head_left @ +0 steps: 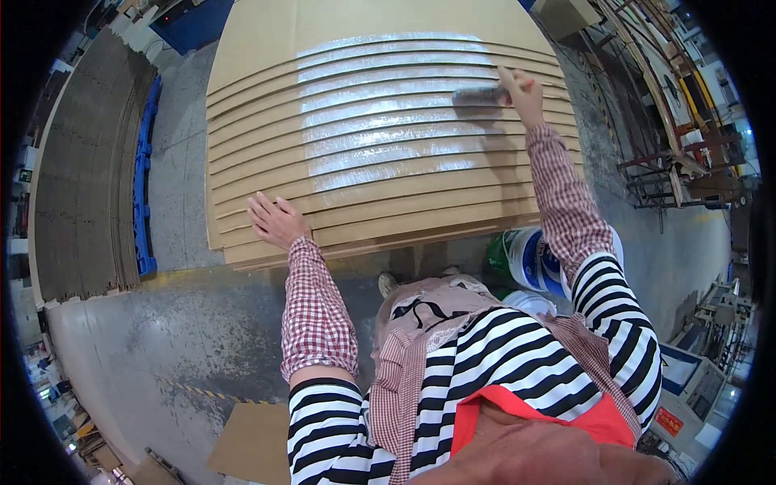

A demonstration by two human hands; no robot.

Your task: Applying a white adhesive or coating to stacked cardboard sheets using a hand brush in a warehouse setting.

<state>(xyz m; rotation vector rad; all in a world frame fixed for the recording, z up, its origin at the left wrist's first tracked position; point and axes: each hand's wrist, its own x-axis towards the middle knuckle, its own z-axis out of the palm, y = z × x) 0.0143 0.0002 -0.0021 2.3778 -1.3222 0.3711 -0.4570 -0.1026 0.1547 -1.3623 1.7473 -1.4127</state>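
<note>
Cardboard sheets point(250, 133) lie fanned in overlapping steps on a stack in front of me, each showing a strip of its face. Across their middle runs a wet, whitish shiny coating point(380, 121). My right hand point(524, 95) is closed round the handle of a wide brush point(478, 97), whose head is over the right edge of the coated area; whether the bristles touch is hard to tell. My left hand point(277, 220) rests with fingers spread on the near left part of the fanned sheets.
Buckets point(527, 259) stand by the stack's near right corner. At the left, a tall pile of cardboard point(89, 170) sits by a blue pallet point(145, 186). A metal rack point(671, 121) is at the right, a machine point(691, 388) at the lower right. A cardboard piece point(252, 440) lies on the floor.
</note>
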